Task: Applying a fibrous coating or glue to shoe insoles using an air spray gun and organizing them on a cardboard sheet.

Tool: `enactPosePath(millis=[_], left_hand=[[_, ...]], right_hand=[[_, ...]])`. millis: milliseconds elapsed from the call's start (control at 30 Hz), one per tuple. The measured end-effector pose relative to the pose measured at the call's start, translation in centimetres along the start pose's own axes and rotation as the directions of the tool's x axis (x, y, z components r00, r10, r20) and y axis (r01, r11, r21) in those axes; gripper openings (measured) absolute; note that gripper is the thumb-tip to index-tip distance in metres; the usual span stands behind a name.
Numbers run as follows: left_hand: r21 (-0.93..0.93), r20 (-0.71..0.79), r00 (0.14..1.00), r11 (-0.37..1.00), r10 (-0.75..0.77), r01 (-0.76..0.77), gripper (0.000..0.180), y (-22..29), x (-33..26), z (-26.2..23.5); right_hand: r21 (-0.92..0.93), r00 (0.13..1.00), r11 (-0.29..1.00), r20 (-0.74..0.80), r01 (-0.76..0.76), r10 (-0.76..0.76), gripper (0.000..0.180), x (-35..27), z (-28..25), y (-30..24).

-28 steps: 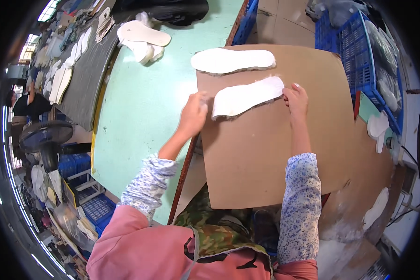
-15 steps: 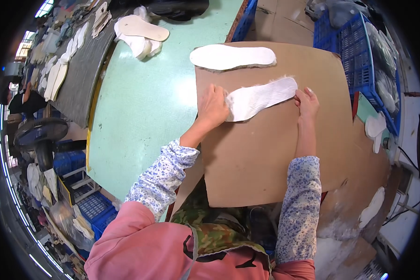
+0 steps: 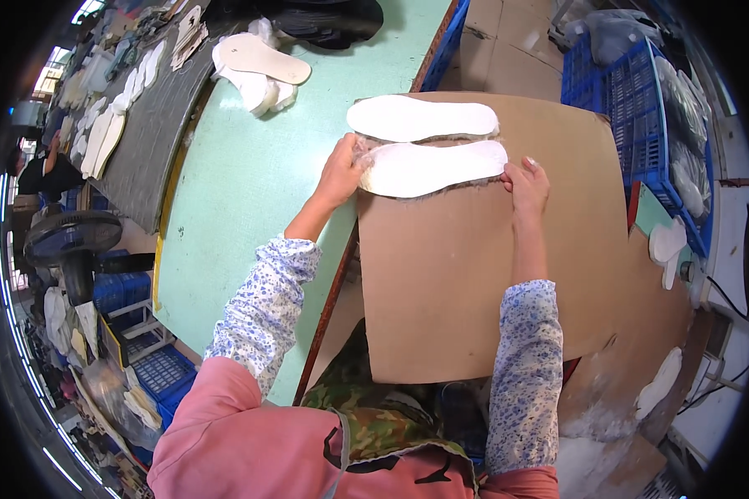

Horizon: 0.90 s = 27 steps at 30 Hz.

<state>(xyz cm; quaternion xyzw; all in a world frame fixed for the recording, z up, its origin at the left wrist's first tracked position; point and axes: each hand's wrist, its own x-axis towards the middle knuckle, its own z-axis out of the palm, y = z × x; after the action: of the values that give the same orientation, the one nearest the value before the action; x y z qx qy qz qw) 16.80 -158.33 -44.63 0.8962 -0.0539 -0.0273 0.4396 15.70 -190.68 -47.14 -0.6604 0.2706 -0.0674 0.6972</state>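
A white insole [image 3: 433,169] with a fuzzy, furry edge lies on the brown cardboard sheet [image 3: 474,283], held at both ends. My left hand [image 3: 341,170] is closed on its left end, where some fluff shows by the fingers. At the other end, my right hand [image 3: 528,185] pinches the narrower tip between thumb and fingers. Just beyond it lies a second white insole [image 3: 424,118], also fuzzy along its lower edge and nearly parallel to the first.
The cardboard rests beside a pale green table [image 3: 250,216], where a beige insole [image 3: 266,58] tops a white pile. A black bag [image 3: 333,21] sits at the far edge. Blue crates [image 3: 641,116] stand at right, a black fan [image 3: 71,241] at left.
Both hands have carried the held insole left and away from me, bringing it close alongside the second insole. It has turned to lie nearly level with that one.
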Motion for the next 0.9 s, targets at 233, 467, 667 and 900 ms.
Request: enactPosePath(millis=[233, 467, 667, 900], left_hand=[[-0.25, -0.08, 0.986, 0.96, -0.148, 0.123, 0.019, 0.2, -0.1, -0.4], [0.358, -0.065, 0.93, 0.878, 0.363, -0.318, 0.029, 4.1, -7.3, 0.7], [0.423, 0.094, 0.942, 0.844, 0.321, -0.33, 0.045, 6.1, -9.8, 4.4], [0.389, 0.035, 0.945, 0.867, 0.324, -0.312, 0.039, 6.3, -9.4, 5.5]], right_hand=[[-0.053, 1.0, 0.998, 0.014, 0.024, -0.023, 0.051, 0.7, -0.8, 0.7], [-0.053, 0.995, 0.995, -0.055, 0.081, -0.083, 0.051, -0.1, -0.1, 0.6], [-0.006, 0.999, 0.999, -0.027, 0.043, -0.043, 0.047, -0.2, 0.4, 0.4], [0.319, 0.966, 0.945, -0.215, -0.073, 0.147, 0.033, 0.6, -2.6, -0.6]])
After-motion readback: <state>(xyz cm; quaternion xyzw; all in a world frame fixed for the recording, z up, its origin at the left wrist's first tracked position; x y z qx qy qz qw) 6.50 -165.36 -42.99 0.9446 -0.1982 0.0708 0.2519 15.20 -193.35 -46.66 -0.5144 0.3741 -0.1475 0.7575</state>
